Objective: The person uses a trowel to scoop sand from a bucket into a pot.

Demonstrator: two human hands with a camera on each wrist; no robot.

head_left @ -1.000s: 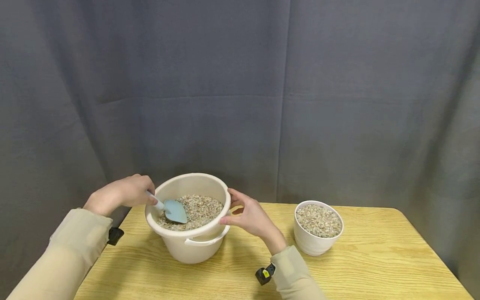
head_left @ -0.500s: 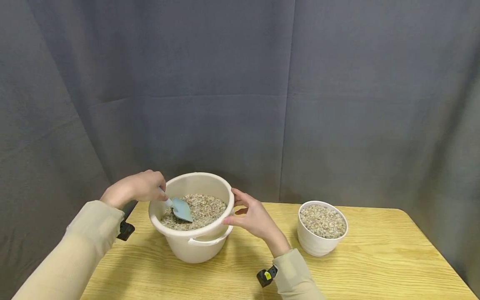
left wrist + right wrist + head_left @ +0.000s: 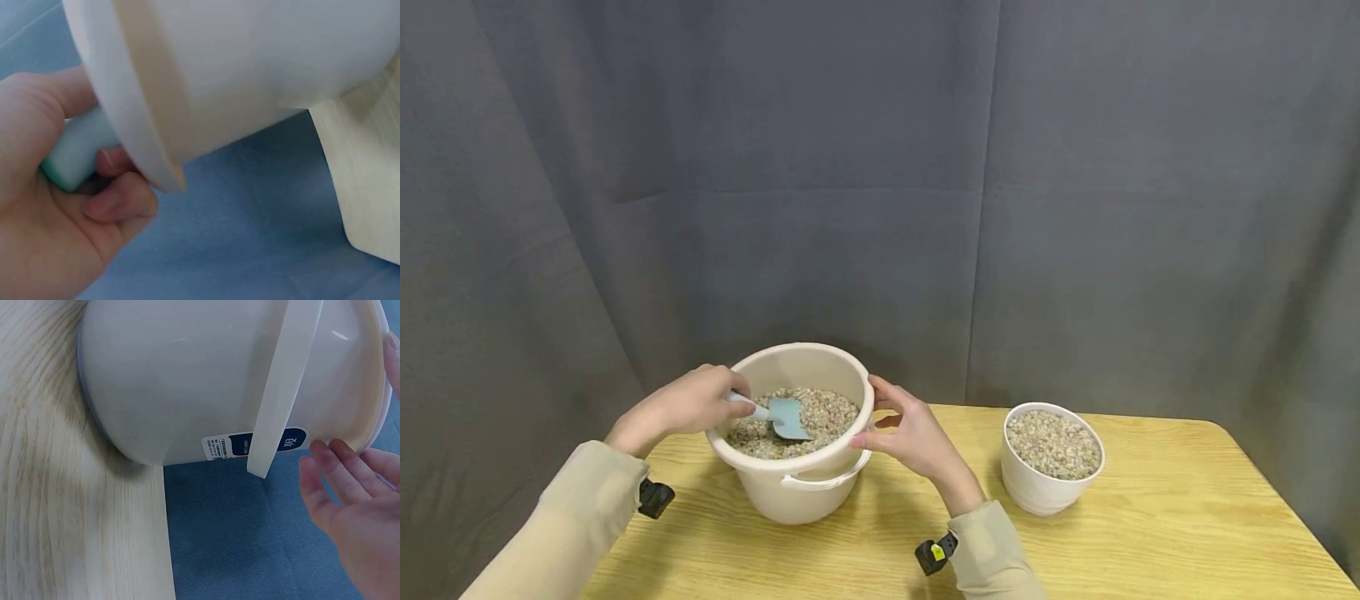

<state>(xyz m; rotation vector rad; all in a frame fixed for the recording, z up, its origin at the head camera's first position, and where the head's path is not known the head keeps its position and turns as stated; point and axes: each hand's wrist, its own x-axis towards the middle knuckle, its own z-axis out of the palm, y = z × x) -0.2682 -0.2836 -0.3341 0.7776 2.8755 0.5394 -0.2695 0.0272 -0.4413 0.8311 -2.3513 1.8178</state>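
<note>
With curled fingers my left hand point(image 3: 696, 402) grips the pale handle of a light-blue hand shovel point(image 3: 787, 419); in the left wrist view, the handle point(image 3: 81, 147) has a green end. The shovel's blade lies against speckled beige granules point(image 3: 831, 414) inside a cream bucket point(image 3: 797, 497). My right hand point(image 3: 917, 433) holds the bucket's right rim, thumb on the near part and fingers farther back. In the right wrist view, several fingertips point(image 3: 337, 450) touch the bucket's side just under the rim. The bucket's handle point(image 3: 827, 482) hangs down at the front.
A white pot point(image 3: 1037, 492) filled with similar granules stands to the right of the bucket, on the wooden table point(image 3: 1165, 500). Behind the table hangs a grey curtain point(image 3: 820, 250). The table's rounded corner is at the back right.
My left hand has moved right and then lowered, turning the shovel so its handle lies flatter and the blade sits nearer the bucket's middle. My right hand keeps its hold on the rim.
</note>
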